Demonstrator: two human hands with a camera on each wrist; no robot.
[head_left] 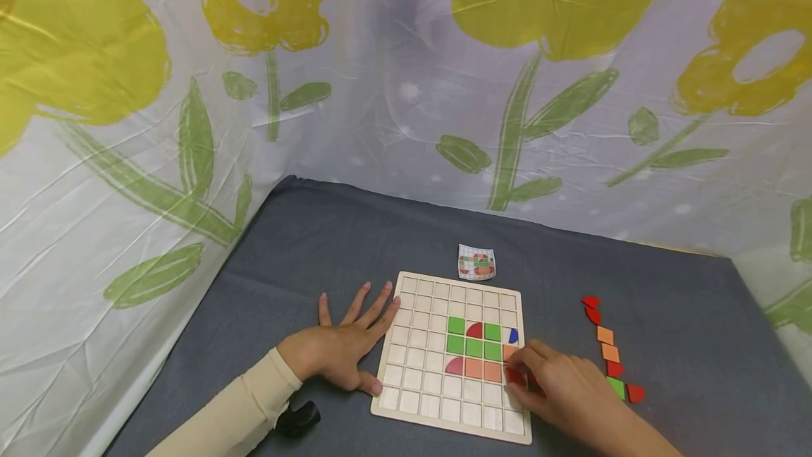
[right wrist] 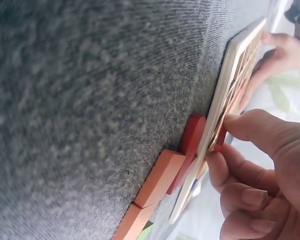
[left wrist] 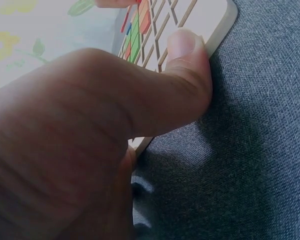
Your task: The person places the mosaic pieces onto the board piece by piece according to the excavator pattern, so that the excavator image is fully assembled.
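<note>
A light wooden grid board lies on the dark cloth. Green, orange, red and blue tiles fill several of its cells, among them a green square and an orange square. My left hand is spread at the board's left edge; in the left wrist view its thumb rests on the rim. My right hand pinches a red quarter-circle tile between thumb and fingers over the right column. Those fingers partly cover the cells there.
Behind the board lies a small pattern card. To the right is a line of loose tiles, including an orange square and a red quarter-circle. A black object sits by the left wrist. Flowered fabric hangs behind.
</note>
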